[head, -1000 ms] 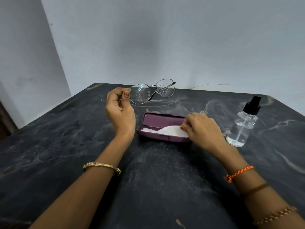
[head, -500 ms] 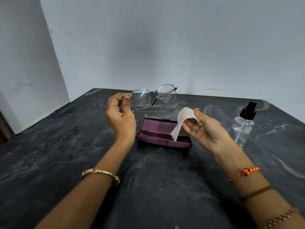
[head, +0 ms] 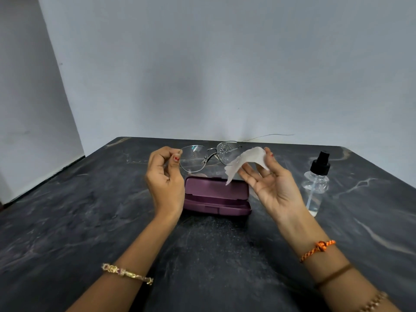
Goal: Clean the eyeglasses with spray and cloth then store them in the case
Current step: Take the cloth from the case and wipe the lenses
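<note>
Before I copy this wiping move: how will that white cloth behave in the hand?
Probably floppy: the white cloth bends and droops from the right hand. It looks thin and light, so a loose pinch should hold it. It may drape over the droplet-covered lens of the eyeglasses rather than press flat.

One eyeglasses (head: pixel 208 157), cloth (head: pixel 244 164), case (head: pixel 217 198), seemingly one bottle (head: pixel 316 183).

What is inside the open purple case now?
The visible interior of the purple case shows nothing. The left hand covers its left end; the cloth and eyeglasses are held above it.
</note>
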